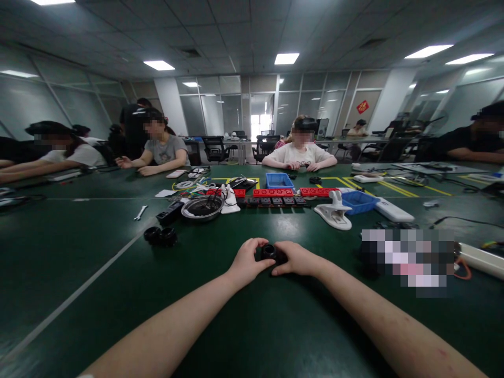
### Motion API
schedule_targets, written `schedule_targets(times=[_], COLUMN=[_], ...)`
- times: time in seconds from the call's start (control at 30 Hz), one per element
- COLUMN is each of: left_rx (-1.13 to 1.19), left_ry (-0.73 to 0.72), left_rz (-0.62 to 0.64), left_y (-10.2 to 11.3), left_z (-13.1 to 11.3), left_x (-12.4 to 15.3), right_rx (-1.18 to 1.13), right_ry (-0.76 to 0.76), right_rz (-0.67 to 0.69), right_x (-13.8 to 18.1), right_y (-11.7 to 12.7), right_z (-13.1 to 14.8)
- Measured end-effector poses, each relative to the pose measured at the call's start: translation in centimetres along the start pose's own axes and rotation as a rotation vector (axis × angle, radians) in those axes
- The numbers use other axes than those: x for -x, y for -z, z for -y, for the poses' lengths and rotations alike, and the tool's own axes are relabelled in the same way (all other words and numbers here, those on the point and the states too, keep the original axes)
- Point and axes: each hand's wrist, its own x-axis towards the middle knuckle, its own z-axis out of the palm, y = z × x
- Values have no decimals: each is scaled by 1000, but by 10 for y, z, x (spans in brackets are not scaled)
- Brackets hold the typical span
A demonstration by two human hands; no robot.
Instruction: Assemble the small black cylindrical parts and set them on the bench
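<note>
Both my hands meet over the green table (118, 294) around a small black round part (269, 251). My left hand (247, 262) curls its fingers over the part's left side. My right hand (297, 259) grips it from the right, fingers closed. The part's lower half is hidden between my fingers. A second pair of black round parts (160, 235) lies to the left, out of reach of either hand.
Ahead lie a dark round dish (202, 208), a row of red and black power strips (275, 196), two blue bins (279, 180), a white clamp stand (334, 211), a wrench (140, 212) and a white strip (394, 211). Other people sit at the far side and both ends.
</note>
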Motion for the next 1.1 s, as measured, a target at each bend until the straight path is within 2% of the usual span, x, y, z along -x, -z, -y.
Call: schedule_targets(times=[0.07,0.13,0.33,0.6,0.8,0.87,0.97,1.1], left_rx=[18,26,34,13,-65,-66,-32,42], left_ry=[3,-5,-3,12,62,67,62,50], left_rz=[11,32,82,99,-44,-59,1,137], left_y=[1,1,-2,-5,-12,-11,-6,5], left_z=[1,1,4,3,3,4,5,4], left_x=[-1,-1,-4,-7,-6,-7,-9,-10], right_rx=[-174,-275,-261,-117,250,297,223,-55], right_ry=[56,89,100,-35,-257,-290,-226,17], right_rz=[46,38,-12,-13,-226,-246,-227,-114], right_x=[2,2,-3,-8,-9,-10,-8,-3], right_y=[4,4,-2,-5,-22,-25,-20,-4], right_z=[-7,-11,-12,-14,9,14,13,-1])
